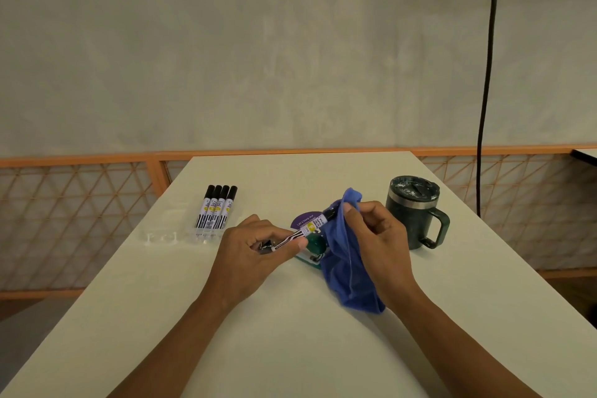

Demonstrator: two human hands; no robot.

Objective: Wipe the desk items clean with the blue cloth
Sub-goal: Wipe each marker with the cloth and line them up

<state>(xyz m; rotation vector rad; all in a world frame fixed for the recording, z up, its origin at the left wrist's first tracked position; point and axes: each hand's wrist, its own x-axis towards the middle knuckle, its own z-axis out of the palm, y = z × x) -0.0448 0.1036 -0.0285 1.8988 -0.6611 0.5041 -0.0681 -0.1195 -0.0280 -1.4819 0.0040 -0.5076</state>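
Closest, the left hand pinched the marker by its tail at mid-frame above the bench, the right hand gripping the blue cloth bunched over its cap end; a firm pinch and slow twisting through the cloth seemed best.

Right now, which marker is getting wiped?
The marker gripped in the left hand, its black end tucked in the blue cloth the right hand holds. The other four markers lie side by side on the table.
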